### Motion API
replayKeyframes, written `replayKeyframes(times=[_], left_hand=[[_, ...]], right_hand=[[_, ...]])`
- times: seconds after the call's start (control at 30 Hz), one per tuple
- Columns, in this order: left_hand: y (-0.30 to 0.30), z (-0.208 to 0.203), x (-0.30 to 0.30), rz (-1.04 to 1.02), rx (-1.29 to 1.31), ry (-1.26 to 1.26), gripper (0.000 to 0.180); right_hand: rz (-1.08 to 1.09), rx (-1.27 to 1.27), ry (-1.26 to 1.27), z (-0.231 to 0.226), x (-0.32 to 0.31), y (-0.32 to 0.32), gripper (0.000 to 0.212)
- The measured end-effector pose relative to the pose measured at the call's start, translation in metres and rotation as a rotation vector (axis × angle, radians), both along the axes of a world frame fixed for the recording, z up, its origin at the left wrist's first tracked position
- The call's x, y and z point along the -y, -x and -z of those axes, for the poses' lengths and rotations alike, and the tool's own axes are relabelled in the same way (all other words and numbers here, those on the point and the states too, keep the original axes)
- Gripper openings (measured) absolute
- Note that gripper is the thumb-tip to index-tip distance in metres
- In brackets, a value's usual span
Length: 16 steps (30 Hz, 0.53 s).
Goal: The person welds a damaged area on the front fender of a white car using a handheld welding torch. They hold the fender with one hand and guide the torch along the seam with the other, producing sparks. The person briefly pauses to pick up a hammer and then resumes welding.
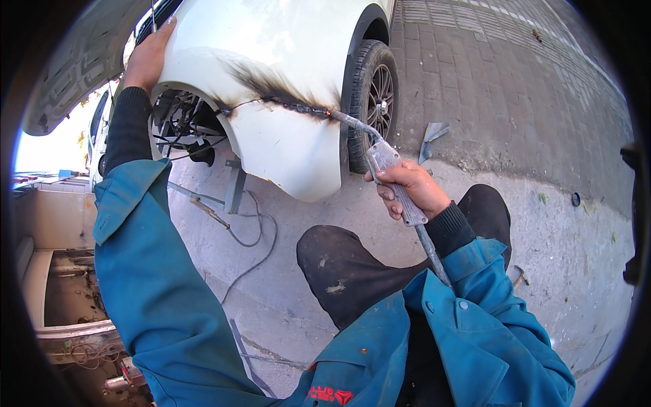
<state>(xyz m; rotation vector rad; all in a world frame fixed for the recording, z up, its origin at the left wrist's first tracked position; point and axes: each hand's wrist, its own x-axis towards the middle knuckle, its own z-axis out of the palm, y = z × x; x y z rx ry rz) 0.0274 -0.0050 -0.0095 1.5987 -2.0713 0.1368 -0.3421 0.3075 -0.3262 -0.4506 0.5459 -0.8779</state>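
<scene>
My right hand point(413, 186) is wrapped round the grey handle of a bent-neck welding torch point(383, 157). A thick cable runs back from the handle past my sleeve. At the torch's tip, an orange glow shows on a white car body panel point(298, 156). A black scorched line point(285, 100) crosses the panel leftward from that tip, with soot fanned above it. My left hand point(146, 61) lies along the panel's upper left edge, fingers stretched out, above a round opening point(183, 122) with dark parts inside.
Right of the panel stands a car wheel point(376, 102). A raised hood point(74, 61) fills the upper left. A thin cable point(271, 241) and a metal stand point(234, 186) are on the concrete. A bent metal scrap point(432, 139) lies by the paving, and a hammer point(521, 277) beside my knee.
</scene>
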Motion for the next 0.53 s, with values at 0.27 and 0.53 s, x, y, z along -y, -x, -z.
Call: replayKeyframes(times=[0.27, 0.53], left_hand=[[-0.0011, 0.0019, 0.0004, 0.043, -0.015, 0.029, 0.081], [0.0039, 0.0013, -0.0050, -0.002, -0.053, 0.008, 0.084]], right_hand=[[0.006, 0.000, -0.007, 0.0001, 0.0003, 0.0000, 0.026], [0.009, 0.003, -0.005, 0.0002, 0.0006, -0.0001, 0.027]])
